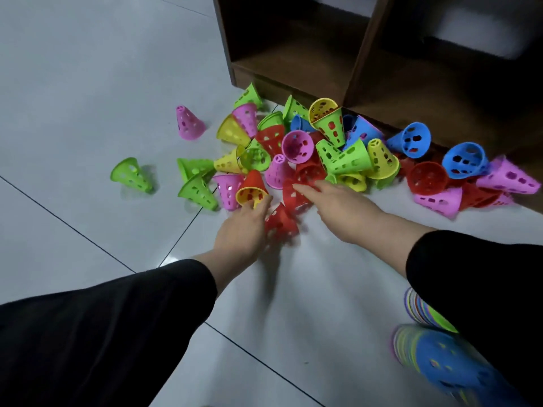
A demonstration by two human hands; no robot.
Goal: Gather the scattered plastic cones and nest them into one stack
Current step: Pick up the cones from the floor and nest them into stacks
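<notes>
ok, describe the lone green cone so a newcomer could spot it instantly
Start at the dark wooden shelf and the cone pile at its foot. Go left across the grey floor. The green cone is leftmost, tipped over, apart from the pile, left of and nearer than the lone pink cone.

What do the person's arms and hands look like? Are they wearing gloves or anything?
No gloves. Both hands, the left hand and the right hand, are bare, with no rings or watch showing. Each arm wears a long, plain black sleeve that stops short of the wrist, so the wrists show too.
</notes>
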